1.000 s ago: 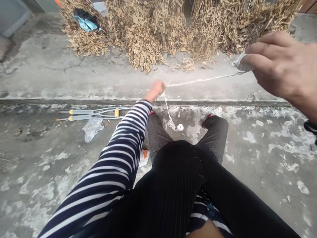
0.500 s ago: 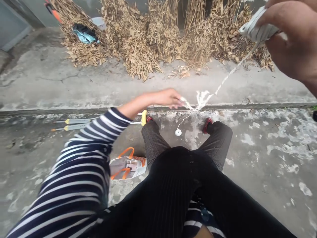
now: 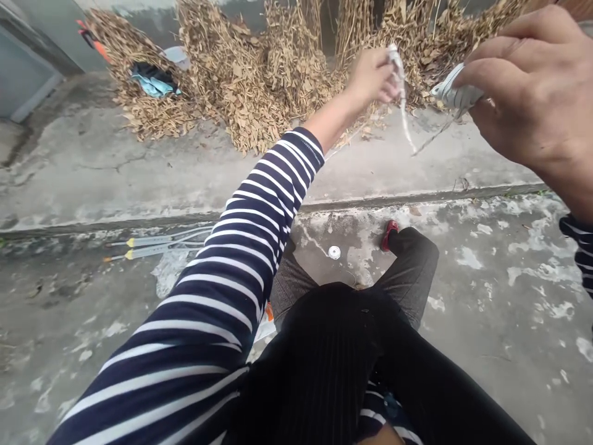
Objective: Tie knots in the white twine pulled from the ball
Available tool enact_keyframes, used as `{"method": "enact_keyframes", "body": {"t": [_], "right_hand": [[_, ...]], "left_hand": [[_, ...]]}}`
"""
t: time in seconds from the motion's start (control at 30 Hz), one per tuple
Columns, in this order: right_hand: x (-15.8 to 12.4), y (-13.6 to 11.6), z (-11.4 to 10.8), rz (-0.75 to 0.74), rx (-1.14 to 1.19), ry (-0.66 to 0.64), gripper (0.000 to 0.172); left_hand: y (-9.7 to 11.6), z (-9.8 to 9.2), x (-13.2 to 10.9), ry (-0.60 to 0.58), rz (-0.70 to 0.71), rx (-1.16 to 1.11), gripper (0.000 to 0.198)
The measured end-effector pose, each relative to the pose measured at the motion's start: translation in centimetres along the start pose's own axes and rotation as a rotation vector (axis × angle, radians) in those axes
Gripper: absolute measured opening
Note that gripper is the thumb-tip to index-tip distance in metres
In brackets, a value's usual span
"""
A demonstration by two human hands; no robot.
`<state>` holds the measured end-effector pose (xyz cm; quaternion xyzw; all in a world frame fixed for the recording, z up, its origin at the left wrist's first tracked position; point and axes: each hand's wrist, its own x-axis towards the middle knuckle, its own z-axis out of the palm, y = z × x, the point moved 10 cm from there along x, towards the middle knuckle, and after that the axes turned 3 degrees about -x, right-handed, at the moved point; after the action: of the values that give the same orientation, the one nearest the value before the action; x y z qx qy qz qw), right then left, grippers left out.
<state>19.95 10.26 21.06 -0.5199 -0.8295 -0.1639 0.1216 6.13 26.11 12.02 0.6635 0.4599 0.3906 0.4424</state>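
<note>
My right hand (image 3: 532, 86) at the upper right is closed around a wound bundle of white cord (image 3: 456, 89). A single strand (image 3: 407, 130) hangs from the bundle, dips, and rises to my left hand (image 3: 377, 77). The fingers of my left hand are pinched on that strand, a short way left of the bundle. On the ground between my feet lies a small white spool (image 3: 334, 252) with a thin thread trailing up and left from it.
Dry brown stalks and leaves (image 3: 259, 80) lean on the wall ahead. A concrete ledge (image 3: 222, 161) runs across. Crutches (image 3: 152, 246) and clear plastic (image 3: 170, 272) lie at left. A white bucket (image 3: 176, 57) and blue cloth (image 3: 155, 83) sit among the stalks.
My left hand has risen up and to the right, bringing the cord close to the bundle. The strand between the hands now sags in a loop. My right hand has shifted slightly left and down.
</note>
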Motion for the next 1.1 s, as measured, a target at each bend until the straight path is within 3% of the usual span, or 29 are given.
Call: {"method": "enact_keyframes", "body": {"t": [0.1, 0.17, 0.27, 0.37, 0.43, 0.5, 0.57, 0.6, 0.67, 0.73, 0.83, 0.9, 0.97, 1.03, 1.1], "right_hand": [[-0.2, -0.7, -0.8, -0.153, -0.091, 0.115, 0.059], [0.2, -0.6, -0.7, -0.15, -0.101, 0.123, 0.06], [0.9, -1.1, -0.1, -0.12, -0.1, 0.077, 0.062], [1.6, -2.2, 0.5, -0.134, -0.08, 0.042, 0.062], [1.9, -2.7, 0.7, -0.153, -0.087, 0.048, 0.061], [2.3, -3.1, 0.8, -0.172, -0.107, 0.067, 0.061], [2.6, -3.1, 0.6, -0.179, -0.122, 0.08, 0.061], [2.7, -3.1, 0.5, -0.175, -0.126, 0.083, 0.061], [2.6, -2.7, 0.3, -0.148, -0.139, 0.071, 0.06], [2.4, -2.1, 0.2, -0.106, -0.159, 0.048, 0.06], [1.6, -1.0, 0.1, -0.048, -0.196, 0.008, 0.059], [1.1, -0.3, -0.1, -0.014, -0.208, 0.001, 0.059], [0.8, 0.1, -0.4, -0.002, -0.199, 0.013, 0.059], [0.7, 0.2, -0.7, -0.007, -0.185, 0.028, 0.059], [0.9, -0.1, -0.6, -0.018, -0.184, 0.033, 0.059]], "left_hand": [[1.3, 2.7, -2.7, -0.216, 0.081, 0.02, 0.033], [-1.1, 1.8, -6.2, -0.34, 0.016, 0.104, 0.034], [-8.0, -3.2, -12.3, -0.434, -0.257, 0.214, 0.019], [-13.3, -10.5, -16.3, -0.382, -0.471, 0.222, 0.012], [-13.7, -15.3, -16.1, -0.244, -0.443, 0.188, 0.014], [-11.9, -19.1, -13.7, -0.054, -0.31, 0.146, 0.014], [-9.5, -20.4, -10.3, 0.084, -0.181, 0.114, 0.011], [-8.5, -19.9, -8.3, 0.124, -0.147, 0.104, 0.01], [-7.0, -17.0, -4.0, 0.184, -0.127, 0.066, 0.013], [-5.6, -12.1, -0.2, 0.197, -0.132, 0.043, 0.025], [-2.7, -3.0, 2.7, 0.049, -0.05, 0.06, 0.027], [-1.5, 2.1, 1.7, -0.135, -0.028, 0.096, 0.024], [-1.0, 4.5, -1.5, -0.296, -0.021, 0.094, 0.022], [-1.7, 4.1, -5.9, -0.42, -0.052, 0.069, 0.017], [-3.9, 1.8, -10.9, -0.559, -0.137, 0.084, 0.016]]}}
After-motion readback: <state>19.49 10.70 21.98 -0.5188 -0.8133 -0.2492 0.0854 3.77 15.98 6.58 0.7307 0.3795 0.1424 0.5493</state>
